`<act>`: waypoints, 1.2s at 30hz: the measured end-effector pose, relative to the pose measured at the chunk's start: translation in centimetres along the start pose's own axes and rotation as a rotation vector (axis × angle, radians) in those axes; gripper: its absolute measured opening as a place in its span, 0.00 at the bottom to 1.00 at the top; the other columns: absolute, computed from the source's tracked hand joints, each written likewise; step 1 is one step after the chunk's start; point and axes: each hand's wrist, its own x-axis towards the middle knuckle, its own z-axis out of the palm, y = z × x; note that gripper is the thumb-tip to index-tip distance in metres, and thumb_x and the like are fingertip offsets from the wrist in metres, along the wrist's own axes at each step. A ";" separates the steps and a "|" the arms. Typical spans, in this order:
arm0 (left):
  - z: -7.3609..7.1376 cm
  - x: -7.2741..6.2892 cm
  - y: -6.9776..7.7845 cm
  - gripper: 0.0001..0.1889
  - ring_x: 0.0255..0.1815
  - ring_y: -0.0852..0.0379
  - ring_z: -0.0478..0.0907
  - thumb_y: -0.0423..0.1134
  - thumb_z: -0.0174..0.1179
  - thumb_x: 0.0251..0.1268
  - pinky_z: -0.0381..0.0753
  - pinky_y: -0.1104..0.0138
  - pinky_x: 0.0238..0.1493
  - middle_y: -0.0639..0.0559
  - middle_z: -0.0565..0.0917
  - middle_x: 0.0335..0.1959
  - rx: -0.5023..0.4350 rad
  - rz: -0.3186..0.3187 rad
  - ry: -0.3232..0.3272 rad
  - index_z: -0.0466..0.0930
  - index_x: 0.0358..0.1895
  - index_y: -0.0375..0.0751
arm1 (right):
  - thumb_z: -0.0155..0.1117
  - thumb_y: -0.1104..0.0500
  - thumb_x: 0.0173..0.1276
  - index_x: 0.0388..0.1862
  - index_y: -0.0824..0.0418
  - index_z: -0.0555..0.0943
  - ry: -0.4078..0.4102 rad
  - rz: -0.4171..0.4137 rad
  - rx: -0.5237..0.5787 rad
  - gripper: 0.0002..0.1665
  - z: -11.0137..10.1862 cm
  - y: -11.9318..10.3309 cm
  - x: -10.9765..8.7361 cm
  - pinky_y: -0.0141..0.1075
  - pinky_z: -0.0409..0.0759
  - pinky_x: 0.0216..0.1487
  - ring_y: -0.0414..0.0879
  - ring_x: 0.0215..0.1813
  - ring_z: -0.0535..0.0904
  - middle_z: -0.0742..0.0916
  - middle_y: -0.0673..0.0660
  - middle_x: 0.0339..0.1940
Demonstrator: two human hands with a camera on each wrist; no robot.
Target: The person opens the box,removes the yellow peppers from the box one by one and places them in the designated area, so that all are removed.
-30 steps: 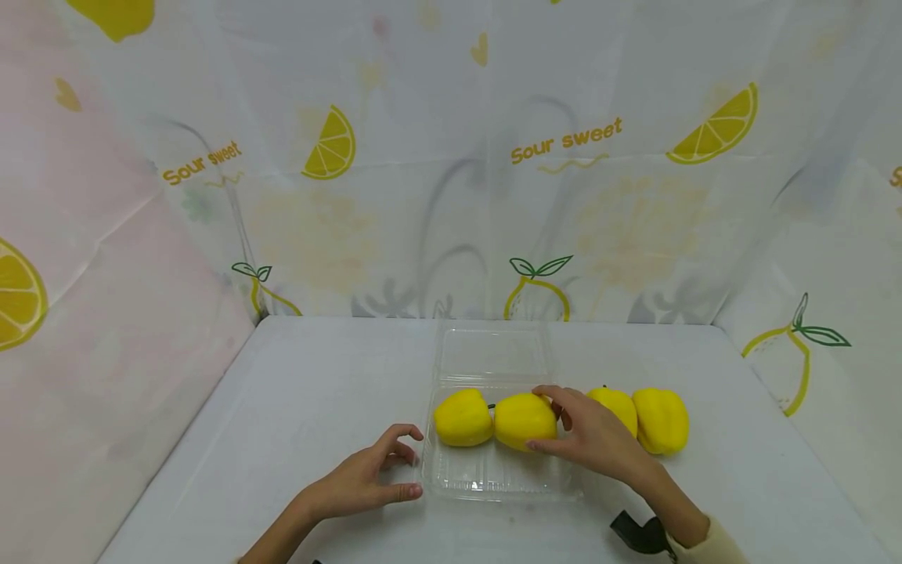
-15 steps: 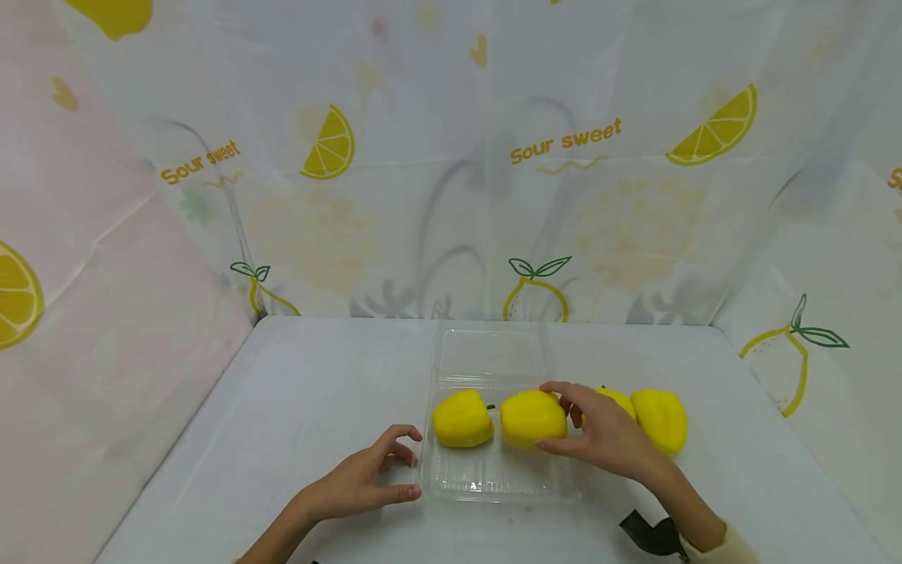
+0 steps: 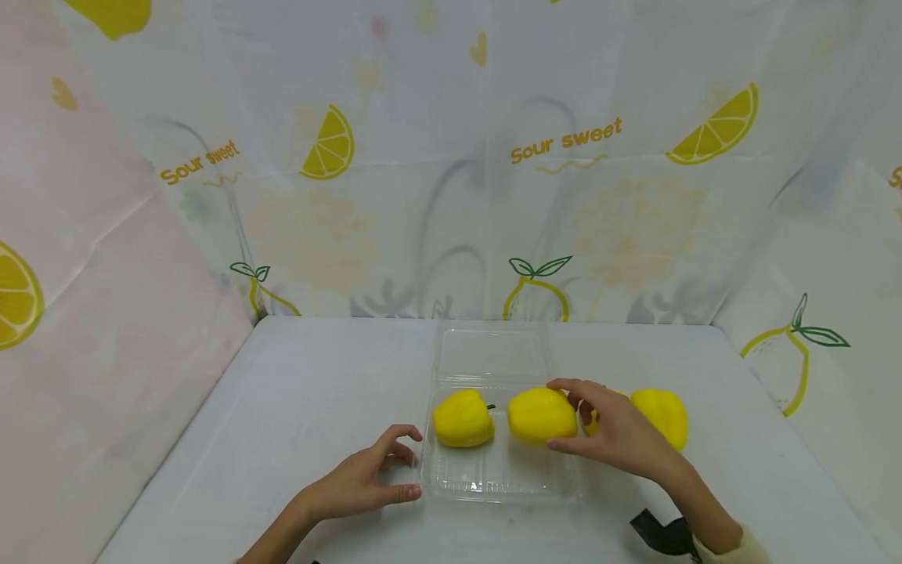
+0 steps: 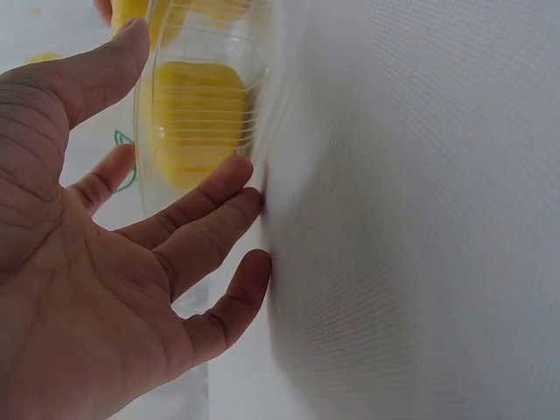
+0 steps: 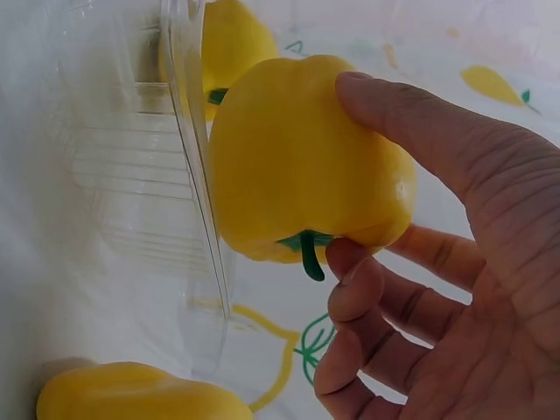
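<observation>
My right hand [image 3: 620, 439] grips a yellow bell pepper [image 3: 539, 417] between thumb and fingers, over the right side of a clear plastic clamshell container [image 3: 458, 479]. In the right wrist view this pepper [image 5: 297, 157] shows its green stem, and it overlaps the container's rim. A second yellow pepper [image 3: 460, 419] lies inside the container on the left, its stem pointing right. My left hand [image 3: 362, 479] is at the container's left edge, thumb and fingers spread apart and loosely bent. In the left wrist view, its fingertips [image 4: 234, 168] are right at the clear wall.
Right of the container lie two more yellow peppers: one [image 3: 665, 417] in plain sight, the other [image 3: 590, 427] mostly hidden behind my right hand. The container's lid [image 3: 493, 352] is folded back on the white table [image 3: 338, 376]. Lemon-printed cloth [image 3: 423, 196] hangs behind.
My right hand has moved right and slightly up in the head view with the pepper, widening the gap to the pepper inside the container. My left hand has stayed in place.
</observation>
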 end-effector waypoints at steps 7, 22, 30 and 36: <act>0.0 0.0 0.0 0.32 0.56 0.52 0.76 0.55 0.66 0.64 0.71 0.45 0.57 0.56 0.79 0.52 0.002 -0.002 0.000 0.57 0.64 0.65 | 0.78 0.38 0.52 0.61 0.47 0.76 0.017 -0.031 0.024 0.39 -1.0 0.2 -0.5 0.34 0.76 0.36 0.41 0.35 0.74 0.79 0.42 0.37; 0.0 0.0 0.0 0.31 0.56 0.50 0.76 0.54 0.66 0.64 0.71 0.43 0.56 0.56 0.80 0.51 -0.003 0.014 -0.004 0.57 0.65 0.64 | 0.80 0.43 0.52 0.61 0.47 0.76 0.021 -0.087 0.026 0.38 -2.7 1.0 -1.3 0.32 0.75 0.37 0.37 0.37 0.74 0.81 0.40 0.39; -0.1 0.0 0.1 0.32 0.56 0.50 0.76 0.54 0.66 0.64 0.71 0.43 0.56 0.55 0.79 0.51 -0.003 0.017 -0.009 0.57 0.65 0.64 | 0.80 0.43 0.52 0.62 0.47 0.76 -0.013 -0.097 0.046 0.38 -3.5 0.8 -1.6 0.32 0.76 0.37 0.38 0.38 0.74 0.82 0.40 0.44; -0.2 0.1 0.1 0.32 0.56 0.50 0.77 0.54 0.66 0.64 0.72 0.44 0.56 0.55 0.79 0.51 -0.004 0.025 -0.018 0.56 0.65 0.62 | 0.80 0.45 0.52 0.62 0.48 0.76 -0.013 -0.133 0.047 0.39 -3.8 1.3 -1.9 0.32 0.76 0.35 0.37 0.37 0.74 0.82 0.40 0.45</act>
